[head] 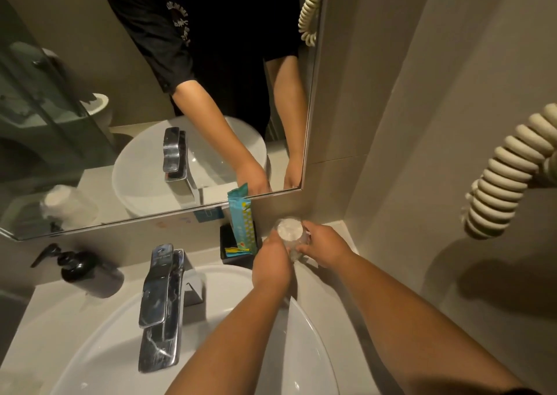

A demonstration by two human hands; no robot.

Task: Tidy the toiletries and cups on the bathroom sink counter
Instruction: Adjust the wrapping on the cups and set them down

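At the far left of the counter (325,277) a dark pump bottle (79,269) stands against the wall under the mirror (150,93). Beside it to the right, the chrome faucet (158,301) rises from the back edge of the white basin (120,334) and reaches out over the bowl. Right of the faucet, a black holder (224,241) sits against the wall with a teal packet (243,218) standing upright in it, the packet's top leaning on the mirror's lower edge; what else is in the holder I cannot make out.

Both my forearms stretch across the right side of the basin toward the back right corner of the counter. My left hand (271,262) is curled around the near left side of a clear wrapped stack of cups (290,231), and my right hand (324,245) closes on its right side, fingers (304,234) pressed against the wrap. So I grip the cups between both hands, just right of the black holder and close to the corner where the two walls meet. The stack's pale round top faces up toward me; whether it rests on the counter or is lifted I cannot tell.

On the right wall a cream coiled cord (497,189) hangs, well apart from my hands.
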